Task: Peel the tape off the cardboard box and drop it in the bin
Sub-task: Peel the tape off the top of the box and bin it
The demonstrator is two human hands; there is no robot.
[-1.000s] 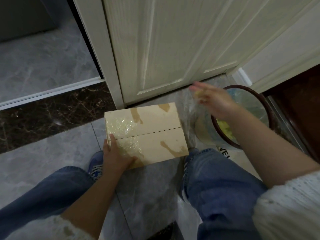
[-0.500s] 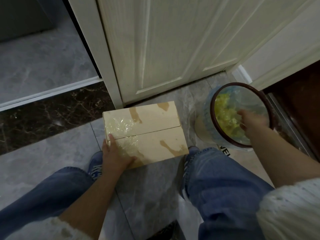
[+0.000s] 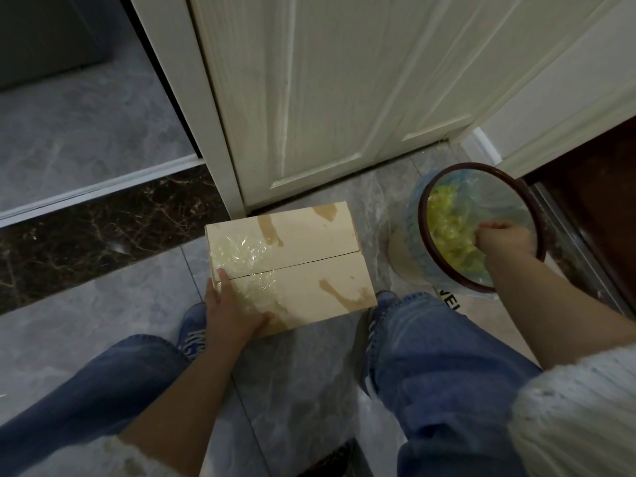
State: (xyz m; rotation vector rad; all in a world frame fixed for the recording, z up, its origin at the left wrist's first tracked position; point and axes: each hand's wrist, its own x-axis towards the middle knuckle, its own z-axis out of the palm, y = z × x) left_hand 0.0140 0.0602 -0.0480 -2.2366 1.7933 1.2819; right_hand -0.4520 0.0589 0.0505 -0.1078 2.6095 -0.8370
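Here the cardboard box (image 3: 289, 266) lies flat on the grey tiled floor (image 3: 86, 311), and everything else can be placed from it. At the box's near left corner the left hand (image 3: 231, 309) grips it: the fingers go along the left edge and the thumb lies across the top, on a wrinkled patch of clear tape (image 3: 241, 254) that still covers the left part of both flaps. The right part of the lid is bare, with darker brown marks on the cardboard. Behind the box stands a white door (image 3: 327, 98). Just below the box, at each side, are two blue shoes and the legs in blue jeans (image 3: 444, 366). To the right of the box, a short way apart, stands the round bin (image 3: 537, 215) with a dark rim and a thin plastic liner, holding crumpled yellowish tape. The right hand (image 3: 504, 237) is inside the bin mouth with the fingers curled downward; it seems to touch the crumpled pile, but I cannot tell whether it holds anything.
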